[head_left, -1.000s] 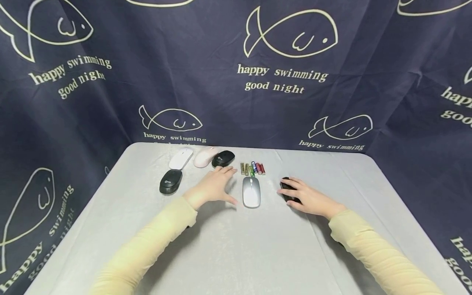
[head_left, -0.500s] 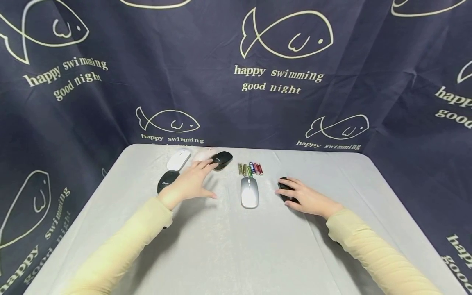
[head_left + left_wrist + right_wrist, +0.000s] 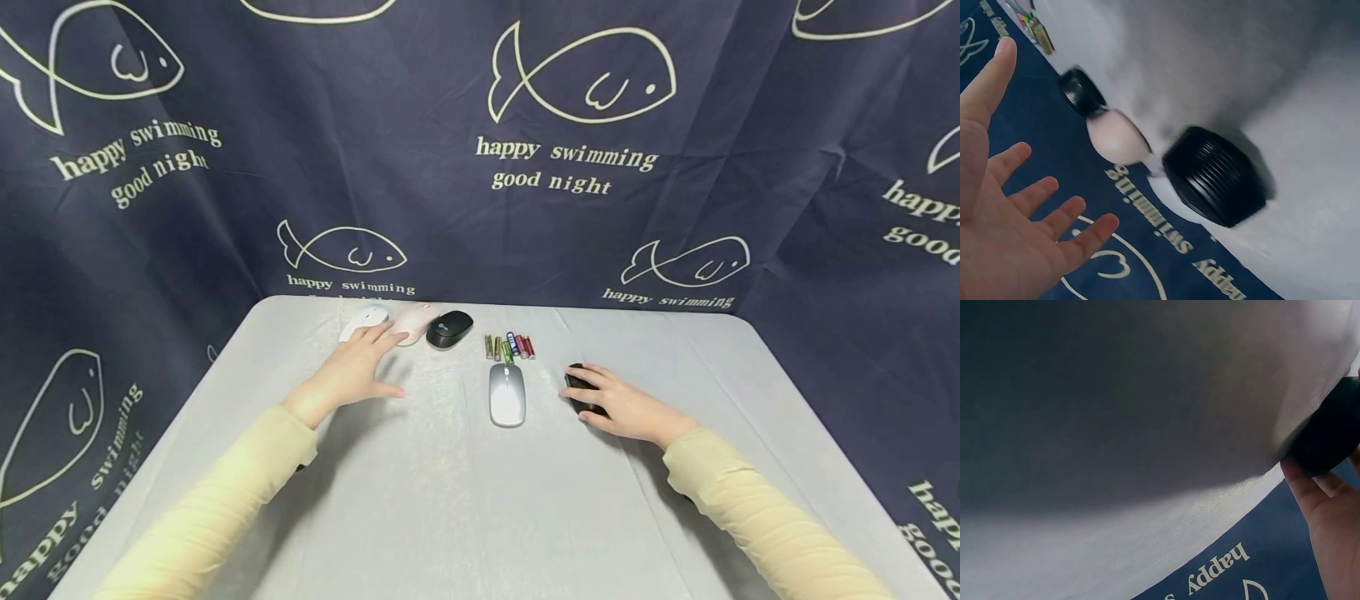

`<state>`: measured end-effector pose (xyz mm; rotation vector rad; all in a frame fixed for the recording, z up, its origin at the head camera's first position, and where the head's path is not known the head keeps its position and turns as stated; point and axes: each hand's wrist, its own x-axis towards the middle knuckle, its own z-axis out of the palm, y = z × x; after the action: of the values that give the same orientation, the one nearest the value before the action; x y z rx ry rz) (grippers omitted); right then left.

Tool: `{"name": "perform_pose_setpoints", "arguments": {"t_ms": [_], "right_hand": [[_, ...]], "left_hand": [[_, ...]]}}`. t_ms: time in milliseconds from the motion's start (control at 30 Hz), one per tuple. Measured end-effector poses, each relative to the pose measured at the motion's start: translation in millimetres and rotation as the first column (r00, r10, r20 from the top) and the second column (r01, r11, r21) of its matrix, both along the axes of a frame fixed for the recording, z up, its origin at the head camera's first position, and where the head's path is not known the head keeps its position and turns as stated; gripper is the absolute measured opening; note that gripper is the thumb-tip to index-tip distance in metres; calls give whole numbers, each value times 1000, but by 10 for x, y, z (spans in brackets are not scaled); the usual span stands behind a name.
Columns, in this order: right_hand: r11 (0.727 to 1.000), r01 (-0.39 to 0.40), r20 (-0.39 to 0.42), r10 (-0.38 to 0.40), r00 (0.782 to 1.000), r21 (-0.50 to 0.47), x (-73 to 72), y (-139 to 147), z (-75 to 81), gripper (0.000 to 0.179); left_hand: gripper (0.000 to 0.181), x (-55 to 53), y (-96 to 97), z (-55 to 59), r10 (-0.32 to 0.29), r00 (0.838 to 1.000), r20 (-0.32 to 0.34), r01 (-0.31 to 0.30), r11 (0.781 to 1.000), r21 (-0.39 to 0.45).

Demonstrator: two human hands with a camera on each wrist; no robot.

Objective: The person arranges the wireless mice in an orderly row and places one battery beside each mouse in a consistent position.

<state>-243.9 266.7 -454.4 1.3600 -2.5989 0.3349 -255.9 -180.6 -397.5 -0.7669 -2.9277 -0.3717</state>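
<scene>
My left hand point(image 3: 345, 371) hovers over the left part of the table, fingers spread and holding nothing. A black computer mouse point(image 3: 1216, 178) lies below it, covered by the hand in the head view. Just beyond the fingertips are a white mouse point(image 3: 366, 317), a pale pink mouse point(image 3: 417, 318) and another black mouse point(image 3: 450, 328), set close together. At the right, my right hand point(image 3: 633, 410) rests over a further black mouse point(image 3: 1329, 431), thumb and fingers gripping its sides. Between the hands lies a silver-grey mouse point(image 3: 507, 400).
Several small batteries, among them a blue battery point(image 3: 513, 342), lie in a row just behind the silver-grey mouse. The table has a pale grey cover point(image 3: 450, 508). A dark blue curtain point(image 3: 420, 167) with fish drawings hangs behind and at both sides.
My left hand has moved left, from beside the silver-grey mouse to over the left black mouse, uncovering the rear black mouse. The right hand has stayed on its mouse.
</scene>
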Motion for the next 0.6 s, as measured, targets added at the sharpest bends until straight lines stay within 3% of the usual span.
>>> {"name": "perform_pose_setpoints", "arguments": {"t_ms": [300,600], "right_hand": [[1000,4,-2,-4,1000,-3,10,-4,-4,42],[1000,12,3,-12,1000,4,13,2,-9,42]], "left_hand": [[79,-35,-263,-83,55,998,-16,-55,998,-5],[64,-109,-431,-187,63,997,-33,-64,998,-10]]}}
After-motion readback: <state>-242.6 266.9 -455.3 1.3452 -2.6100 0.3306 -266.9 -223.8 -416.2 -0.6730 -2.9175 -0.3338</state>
